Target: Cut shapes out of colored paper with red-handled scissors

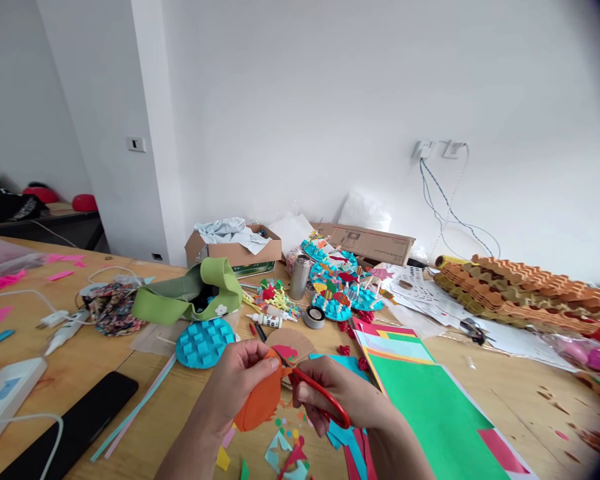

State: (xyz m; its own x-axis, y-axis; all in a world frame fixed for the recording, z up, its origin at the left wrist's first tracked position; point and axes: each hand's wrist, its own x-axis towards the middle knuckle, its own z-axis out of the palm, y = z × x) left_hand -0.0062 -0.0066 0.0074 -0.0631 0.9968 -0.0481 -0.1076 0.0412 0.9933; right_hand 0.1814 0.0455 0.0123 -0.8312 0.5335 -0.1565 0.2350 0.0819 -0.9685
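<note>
Left hand [243, 380] pinching rounded orange paper [260, 407], right hand [330, 390] red-handled scissors [347, 420]

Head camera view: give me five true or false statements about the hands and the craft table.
1. The left hand holds a piece of orange paper. True.
2. The right hand is empty. False: it holds red-handled scissors.
3. A round blue paper craft with raised squares lies beyond the left hand. True.
4. A black smartphone lies to the right of the hands. False: it lies to their left.
5. A bright green paper sheet lies to the right of the right hand. True.
</note>
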